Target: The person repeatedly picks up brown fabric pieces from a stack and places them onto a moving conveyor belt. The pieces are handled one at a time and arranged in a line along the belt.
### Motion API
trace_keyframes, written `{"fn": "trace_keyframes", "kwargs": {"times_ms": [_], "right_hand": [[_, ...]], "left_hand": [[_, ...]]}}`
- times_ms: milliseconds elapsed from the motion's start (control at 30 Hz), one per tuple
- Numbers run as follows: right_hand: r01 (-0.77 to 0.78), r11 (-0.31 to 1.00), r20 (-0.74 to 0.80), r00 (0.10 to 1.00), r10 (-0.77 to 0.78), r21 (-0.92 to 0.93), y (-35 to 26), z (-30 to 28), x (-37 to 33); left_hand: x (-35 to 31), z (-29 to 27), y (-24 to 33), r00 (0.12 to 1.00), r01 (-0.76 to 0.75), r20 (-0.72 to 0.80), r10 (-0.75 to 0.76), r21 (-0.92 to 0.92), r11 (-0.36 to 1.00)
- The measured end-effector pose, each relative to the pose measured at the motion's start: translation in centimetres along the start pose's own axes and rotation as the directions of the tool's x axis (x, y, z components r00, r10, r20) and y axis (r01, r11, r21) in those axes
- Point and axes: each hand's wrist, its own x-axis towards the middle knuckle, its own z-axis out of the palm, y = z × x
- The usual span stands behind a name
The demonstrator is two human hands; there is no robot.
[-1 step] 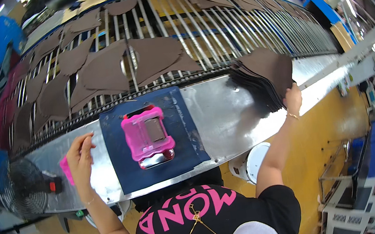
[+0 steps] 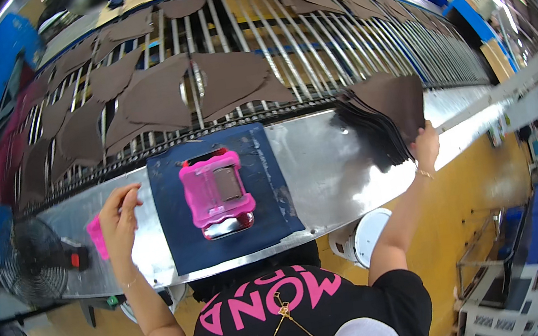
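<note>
At the right, my right hand (image 2: 424, 145) is closed on the near right edge of a stack of dark brown, leather-like cut pieces (image 2: 391, 107). The stack's layers fan out along its left side. My left hand (image 2: 120, 211) hovers over the metal bench beside a dark blue mat (image 2: 181, 247). Its fingers are loosely bent, the thumb stands apart, and nothing shows in it. On the mat lies a pink wavy-edged frame (image 2: 201, 194) with a small brown piece (image 2: 227, 183) in it. A shiny red-edged part (image 2: 229, 226) sticks out below the frame.
Beyond the metal bench (image 2: 315, 155) runs a conveyor of metal bars (image 2: 308, 54), carrying several brown cut pieces (image 2: 158, 97). A black fan (image 2: 31, 260) and a bright pink item (image 2: 97, 237) are at the left. A white bucket (image 2: 370, 236) stands below the bench.
The whole view has shifted slightly. Both hands keep nearly the same places, the right one still at the stack's edge.
</note>
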Motion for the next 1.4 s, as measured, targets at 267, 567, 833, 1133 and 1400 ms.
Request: {"fn": "trace_keyframes", "kwargs": {"times_ms": [267,567,833,1133,1400], "right_hand": [[0.327,0.470,-0.078,0.877,-0.474,0.820,-13.8,-3.2,-10.6],[0.233,0.142,-0.001,0.521,-0.853,0.962,-23.2,5.1,-22.7],[0.565,0.062,-0.082,0.226,-0.971,0.823,-24.4,6.6,-24.5],[0.674,0.242,0.047,0.294,-0.955,0.698,-16.9,6.5,-19.9],[0.576,0.537,0.292,0.466,-0.835,0.616,-9.1,2.1,-15.2]], "left_hand": [[1.7,3.9,4.7,0.971,-0.238,0.028,0.238,0.029,0.971],[0.7,-1.8,3.8,0.984,-0.137,-0.153,0.089,-0.334,0.933],[-1.7,-6.6,3.4,0.947,-0.205,-0.266,0.178,-0.075,0.976],[0.2,-0.1,2.9,0.996,-0.059,0.070,0.052,0.110,0.992],[2.8,7.2,4.4,0.784,-0.608,0.386,0.486,0.322,0.726]]}}
